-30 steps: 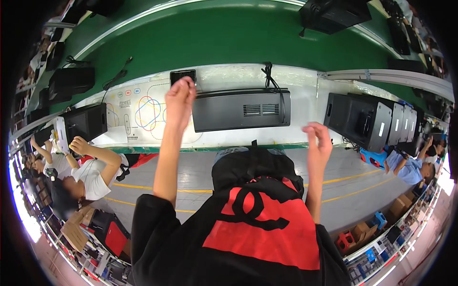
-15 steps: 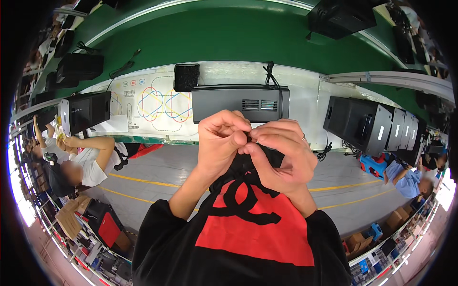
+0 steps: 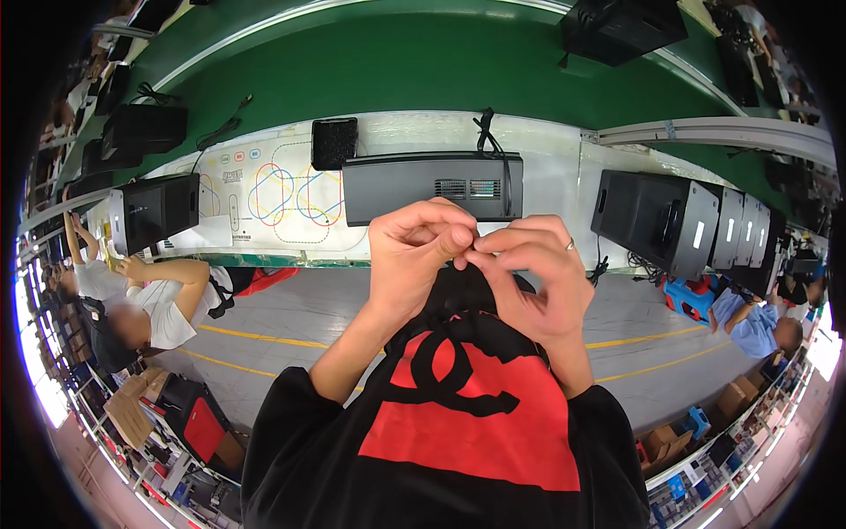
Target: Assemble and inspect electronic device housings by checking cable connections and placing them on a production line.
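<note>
My left hand (image 3: 412,256) and my right hand (image 3: 539,273) meet fingertip to fingertip in front of my chest. Both are closed in a pinch. Whatever sits between the fingertips is too small and too covered to name. A ring is on a finger of my right hand. Just beyond my hands, a dark grey box-shaped device (image 3: 392,189) with two vent grilles lies on the workbench (image 3: 553,176). A bundled black cable (image 3: 485,132) rests over its far edge.
A small black tray (image 3: 335,144) stands behind the device's left end. More black devices stand at left (image 3: 157,212) and in a row at right (image 3: 648,220). Beyond the bench runs a green conveyor belt (image 3: 379,66). A co-worker (image 3: 159,304) sits at left, another person (image 3: 749,322) at far right.
My fingertips have shifted slightly against each other, and my right hand has turned a little, showing its ring more clearly. The bench scene has slid slightly left in view.
</note>
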{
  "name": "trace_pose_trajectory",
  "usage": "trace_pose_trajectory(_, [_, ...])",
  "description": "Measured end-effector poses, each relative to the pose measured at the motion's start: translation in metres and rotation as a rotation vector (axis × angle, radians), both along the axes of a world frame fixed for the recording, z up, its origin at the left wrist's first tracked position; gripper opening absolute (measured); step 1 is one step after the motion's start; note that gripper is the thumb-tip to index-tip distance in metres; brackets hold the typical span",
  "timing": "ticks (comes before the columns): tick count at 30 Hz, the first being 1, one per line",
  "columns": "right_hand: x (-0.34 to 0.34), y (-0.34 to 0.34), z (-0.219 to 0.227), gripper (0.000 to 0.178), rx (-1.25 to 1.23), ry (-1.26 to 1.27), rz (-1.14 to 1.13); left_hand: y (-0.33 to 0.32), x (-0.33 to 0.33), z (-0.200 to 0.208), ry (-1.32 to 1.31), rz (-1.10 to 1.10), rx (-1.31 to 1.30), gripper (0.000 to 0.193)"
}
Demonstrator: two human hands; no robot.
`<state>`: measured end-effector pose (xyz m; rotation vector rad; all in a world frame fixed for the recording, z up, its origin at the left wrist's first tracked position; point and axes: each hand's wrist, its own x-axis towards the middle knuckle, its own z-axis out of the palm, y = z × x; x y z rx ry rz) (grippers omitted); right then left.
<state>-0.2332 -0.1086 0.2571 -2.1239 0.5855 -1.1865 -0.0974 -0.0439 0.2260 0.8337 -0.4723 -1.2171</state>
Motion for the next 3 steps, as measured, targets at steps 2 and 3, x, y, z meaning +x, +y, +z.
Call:
trace_pose_trajectory(2, [-0.0018, -0.0001, -0.0005, 0.033, 0.133, -0.047, 0.022, 0.0001, -0.0021, 0.0009, 0.082, -0.031, 0.049, 0.014])
trace_pose_trajectory(3, [-0.0030, 0.0002, -0.0040, 0.034, 0.147, -0.064, 0.031, 0.0004, -0.0021, 0.0010, 0.083, -0.029, 0.050, 0.014])
